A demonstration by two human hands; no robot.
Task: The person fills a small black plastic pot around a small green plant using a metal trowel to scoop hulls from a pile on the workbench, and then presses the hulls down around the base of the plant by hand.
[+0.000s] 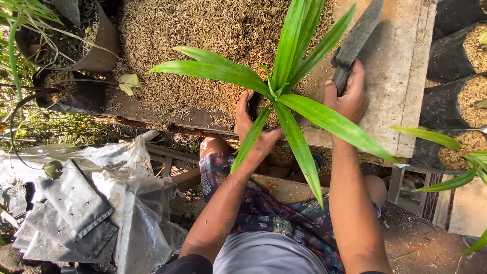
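A young green plant (284, 91) stands upright in a small black grow bag (253, 104) packed with husk, long strap leaves fanning every way, mid-scene on the bench's near edge. Right of it, a dark trowel (355, 38), blade pointing far-right.

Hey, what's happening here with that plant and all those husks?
A person is seated at a wooden table heaped with a pile of tan husks. The left hand grips a small black grow bag holding a young plant with long green leaves. The right hand holds a dark metal trowel, blade pointing away. Empty black grow bags lie stacked on the ground to the left.
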